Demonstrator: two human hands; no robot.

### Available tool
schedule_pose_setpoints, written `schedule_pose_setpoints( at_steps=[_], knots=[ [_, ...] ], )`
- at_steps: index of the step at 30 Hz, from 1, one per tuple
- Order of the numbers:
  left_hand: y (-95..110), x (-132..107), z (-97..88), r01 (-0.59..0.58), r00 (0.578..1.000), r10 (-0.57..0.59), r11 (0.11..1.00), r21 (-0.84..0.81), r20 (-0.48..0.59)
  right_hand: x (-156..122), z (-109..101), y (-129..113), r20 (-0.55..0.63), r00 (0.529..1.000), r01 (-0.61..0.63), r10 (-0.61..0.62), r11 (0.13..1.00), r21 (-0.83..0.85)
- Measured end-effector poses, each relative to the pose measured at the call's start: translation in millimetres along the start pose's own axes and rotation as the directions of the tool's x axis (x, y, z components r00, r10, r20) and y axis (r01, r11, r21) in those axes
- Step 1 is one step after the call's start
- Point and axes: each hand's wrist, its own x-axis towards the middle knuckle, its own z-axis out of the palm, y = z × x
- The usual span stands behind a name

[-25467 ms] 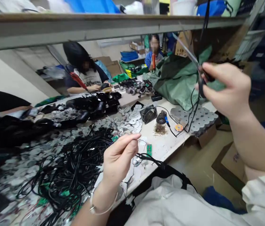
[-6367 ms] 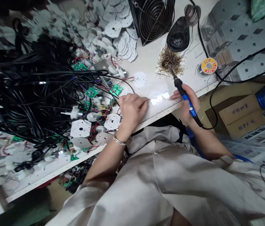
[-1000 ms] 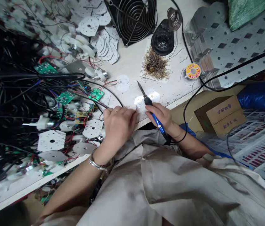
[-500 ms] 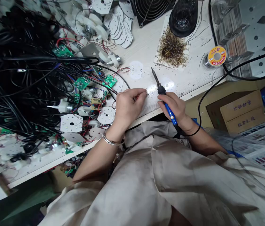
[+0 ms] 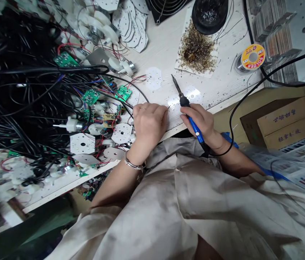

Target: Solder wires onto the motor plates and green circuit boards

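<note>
My right hand (image 5: 201,121) grips a blue soldering iron (image 5: 195,126), its dark metal tip pointing up and left above the bench. Near the front edge of the white bench, my left hand (image 5: 150,122) is closed, knuckles up. Its fingers curl under, so whatever they may hold is hidden. Beyond the left hand lies a white six-sided board (image 5: 153,78) with red wires running to a small green circuit board (image 5: 123,93). Just left of the hand is another white board (image 5: 122,133) with a hole in its middle.
Black cables (image 5: 33,94) heap up on the left among motors and boards. A solder spool (image 5: 252,57), a pad with brown residue (image 5: 197,50), a black bowl (image 5: 209,16) and a fan (image 5: 165,8) stand farther back. A cardboard box (image 5: 284,122) is at the right.
My left hand has rolled over from a thumb-and-finger pinch to knuckles up, fingertips now tucked out of sight. The soldering iron stays in my right hand, nearly still. The view has shifted slightly.
</note>
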Motion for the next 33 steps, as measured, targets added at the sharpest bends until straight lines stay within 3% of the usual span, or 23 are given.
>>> schedule_pose_setpoints(
  at_steps=[6, 12, 17, 19, 22, 25, 28, 33],
  knots=[
    [-3.5, 6.9, 5.3, -0.092, 0.994, 0.082, 0.982, -0.165, -0.066, 2.0, -3.1, -2.7, 0.037, 0.999, -0.026, 0.028, 0.999, -0.048],
    [-5.9, 13.9, 13.7, -0.107, 0.994, 0.106, 0.981, -0.164, -0.014, 3.8, -3.8, -2.8, 0.014, 1.000, -0.020, 0.020, 1.000, -0.008],
    [-6.0, 13.4, 14.2, -0.072, 0.997, 0.072, 0.988, -0.140, -0.007, 4.6, -9.9, -7.2, 0.018, 0.992, -0.124, 0.123, 0.976, 0.181],
    [-6.5, 12.8, 14.2, -0.075, 0.997, 0.076, 0.987, -0.141, -0.004, 2.8, -14.4, -10.2, -0.017, 0.957, -0.264, 0.288, 0.899, 0.350],
    [-8.1, 11.8, 15.7, -0.078, 0.997, 0.077, 0.986, -0.149, -0.010, -0.8, -19.7, -12.3, -0.051, 0.834, -0.427, 0.549, 0.702, 0.569],
    [-9.2, 11.0, 17.5, -0.067, 0.998, 0.067, 0.986, -0.152, -0.008, -3.0, -21.1, -10.8, -0.034, 0.761, -0.474, 0.648, 0.591, 0.653],
    [-9.0, 10.5, 17.9, -0.064, 0.998, 0.062, 0.986, -0.156, -0.019, -4.1, -19.6, -8.4, 0.032, 0.749, -0.524, 0.661, 0.563, 0.639],
    [-8.0, 10.6, 16.5, -0.072, 0.997, 0.069, 0.985, -0.159, -0.025, -5.4, -17.5, -5.9, 0.009, 0.763, -0.507, 0.646, 0.590, 0.629]
  ],
)
